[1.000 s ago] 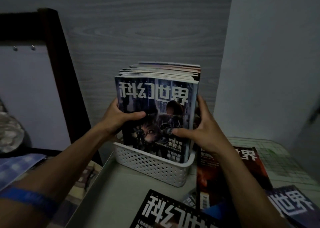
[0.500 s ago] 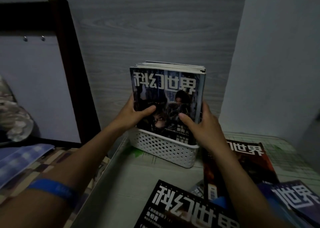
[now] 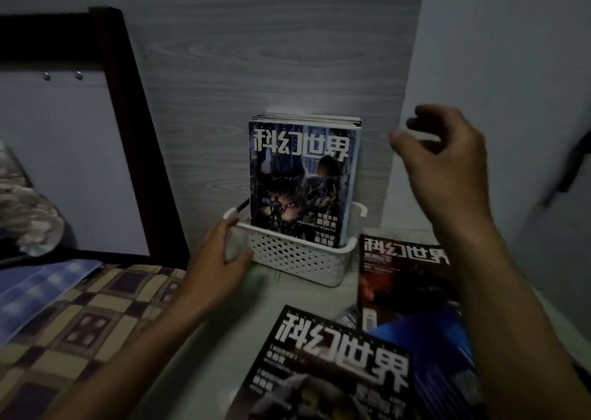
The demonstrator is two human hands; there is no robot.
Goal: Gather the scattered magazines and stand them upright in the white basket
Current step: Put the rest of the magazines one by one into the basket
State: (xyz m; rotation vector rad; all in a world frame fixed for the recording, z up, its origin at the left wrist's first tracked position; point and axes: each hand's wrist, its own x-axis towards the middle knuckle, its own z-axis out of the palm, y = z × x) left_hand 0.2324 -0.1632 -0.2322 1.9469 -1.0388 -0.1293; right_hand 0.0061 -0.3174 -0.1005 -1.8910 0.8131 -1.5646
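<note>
My left hand [image 3: 220, 259] sits at the near left corner of the white basket [image 3: 297, 258], fingers loose against the rim and wall, steadying it, not clamped on anything that I can make out. Just right of that hand, a stack of magazines [image 3: 303, 180] stands upright in the basket, long axis vertical, front cover facing me, title at the top, the back of the stack close to the wood-grain wall [image 3: 271, 52]. A thin dark stick [image 3: 242, 206] pokes up at the basket's left end; I cannot tell what it is.

Further right, my right hand [image 3: 447, 164] hovers in the air level with the top of the stack and apart from it, fingers curled and holding nothing.

Below that hand, at least 2 magazines lie flat on the surface: a dark red one [image 3: 403, 272] just right of the basket, title toward the wall, and a black one [image 3: 332, 365] nearer me, long axis running slightly diagonal.

I judge the next move is to collect these. To do it well I would keep the left hand bracing the basket, slide the right hand under a spine, turn the magazine upright with the title up, and feed it in front of the stack so nothing tips forward.
</note>
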